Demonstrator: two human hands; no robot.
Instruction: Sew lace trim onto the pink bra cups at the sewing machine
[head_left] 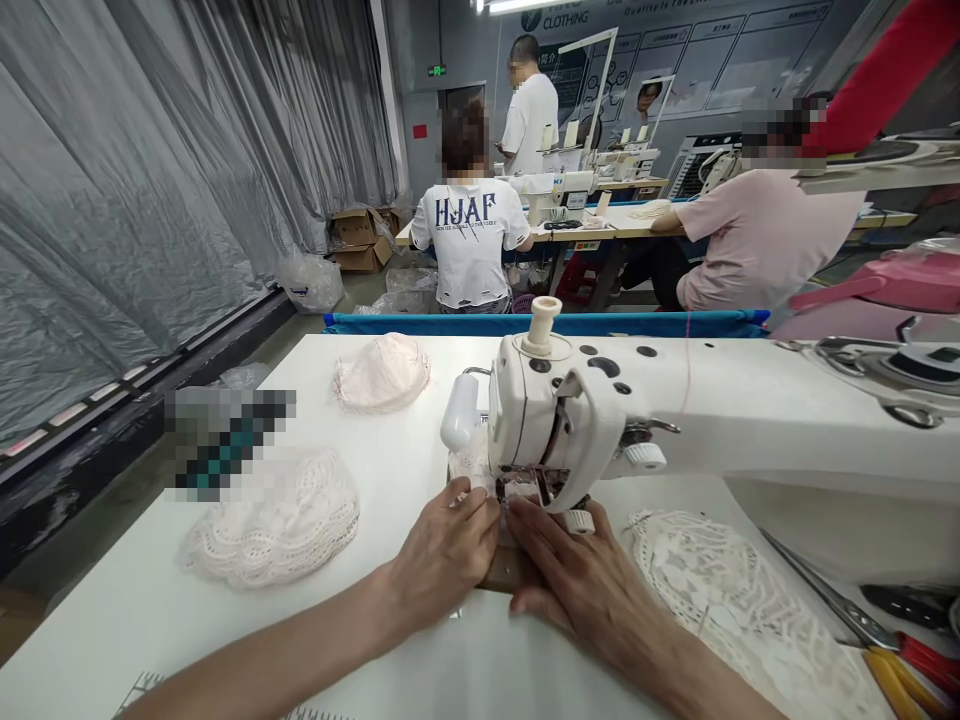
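A white sewing machine (525,410) stands in front of me, its needle area between my hands. A pale lace piece (470,462) lies under its head, mostly covered by the machine and my fingers. My left hand (454,535) is closed, its curled fingers pinching the lace just left of the presser foot. To the right of the foot, my right hand (581,565) lies flat with its fingers stretched over the work, the fingertips close to the needle. What lies under those fingertips is hidden. A brown plate (510,570) shows between the hands.
On the white table (397,450), stacked pale lace pieces (277,520) and a pinkish piece (384,372) lie to the left. White lace (720,580) and scissors (832,595) are at right. A blue cloth trough (420,325) borders the far edge. Co-workers sit and stand beyond.
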